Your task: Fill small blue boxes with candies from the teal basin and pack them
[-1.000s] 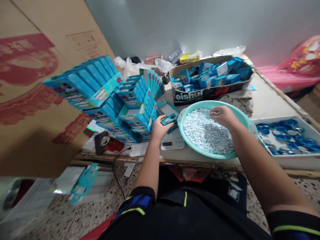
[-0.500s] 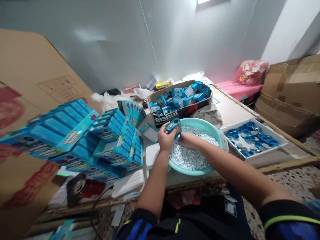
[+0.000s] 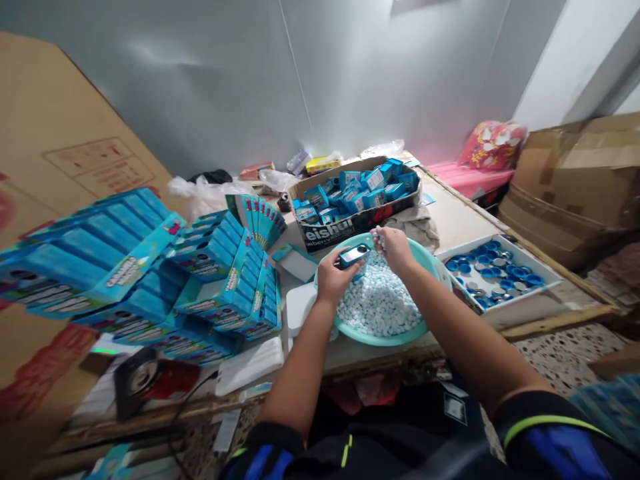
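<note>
My left hand is closed round a small blue box, tilted above the left rim of a turquoise basin. The box has a dark round hole near one end. To the right of the box, my right hand is raised with its fingers closed on several small white and pale blue candies. Loose candies of the same kind fill much of the basin. Behind it stands an open carton heaped with small blue boxes.
Stacked blue display boxes stand on the left by a large cardboard box. To the right, a white tray holds blue and silver caps. A white lidded container sits left of the basin. More cardboard boxes stand at far right.
My right hand has come up out of the candies, now holding several beside the box. My left hand has tipped the box, showing its hole more plainly. The view has shifted slightly.
</note>
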Action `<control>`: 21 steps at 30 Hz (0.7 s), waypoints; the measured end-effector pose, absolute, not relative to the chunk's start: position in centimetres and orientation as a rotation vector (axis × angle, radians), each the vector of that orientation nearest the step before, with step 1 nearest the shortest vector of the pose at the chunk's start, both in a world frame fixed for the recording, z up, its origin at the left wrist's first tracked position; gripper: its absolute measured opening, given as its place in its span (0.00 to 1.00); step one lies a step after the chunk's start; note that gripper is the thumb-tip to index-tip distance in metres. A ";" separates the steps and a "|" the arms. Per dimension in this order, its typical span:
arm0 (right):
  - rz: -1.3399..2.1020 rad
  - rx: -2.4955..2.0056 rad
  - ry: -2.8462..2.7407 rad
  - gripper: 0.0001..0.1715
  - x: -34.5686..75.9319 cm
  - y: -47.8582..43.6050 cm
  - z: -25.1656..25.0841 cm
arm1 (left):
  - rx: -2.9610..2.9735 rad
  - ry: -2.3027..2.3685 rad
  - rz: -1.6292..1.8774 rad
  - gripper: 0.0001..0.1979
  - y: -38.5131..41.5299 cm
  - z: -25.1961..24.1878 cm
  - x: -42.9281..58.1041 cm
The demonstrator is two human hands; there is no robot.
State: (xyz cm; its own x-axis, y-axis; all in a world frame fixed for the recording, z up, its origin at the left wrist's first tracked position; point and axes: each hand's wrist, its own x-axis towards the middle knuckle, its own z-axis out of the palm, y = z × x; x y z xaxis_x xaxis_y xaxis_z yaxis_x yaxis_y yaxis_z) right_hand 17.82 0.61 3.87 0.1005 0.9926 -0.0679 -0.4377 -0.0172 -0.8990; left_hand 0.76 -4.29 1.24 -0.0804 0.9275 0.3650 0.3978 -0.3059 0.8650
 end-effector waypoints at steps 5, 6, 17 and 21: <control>1.303 -0.807 -0.528 0.06 16.4 1.1 5.0 | 1.978 1.261 1.304 0.21 -4.8 1.3 1.0; 1.280 -0.795 -0.555 0.07 16.2 1.0 4.9 | 2.006 1.247 1.301 0.21 -4.8 1.3 1.0; 1.209 -0.851 -0.724 0.16 15.2 0.3 3.5 | 1.977 1.239 1.280 0.21 -3.5 0.9 1.2; 1.130 -0.893 -0.749 0.12 15.1 0.4 3.4 | 2.120 1.244 1.328 0.20 -3.2 0.9 1.6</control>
State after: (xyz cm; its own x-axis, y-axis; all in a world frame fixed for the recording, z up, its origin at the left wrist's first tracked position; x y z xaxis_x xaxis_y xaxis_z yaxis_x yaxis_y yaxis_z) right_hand 15.09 0.39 3.40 0.2660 0.9622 0.0581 -0.4278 0.1718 -0.8874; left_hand 1.64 -3.17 0.95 0.1771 0.8176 0.5479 0.4934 -0.5555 0.6693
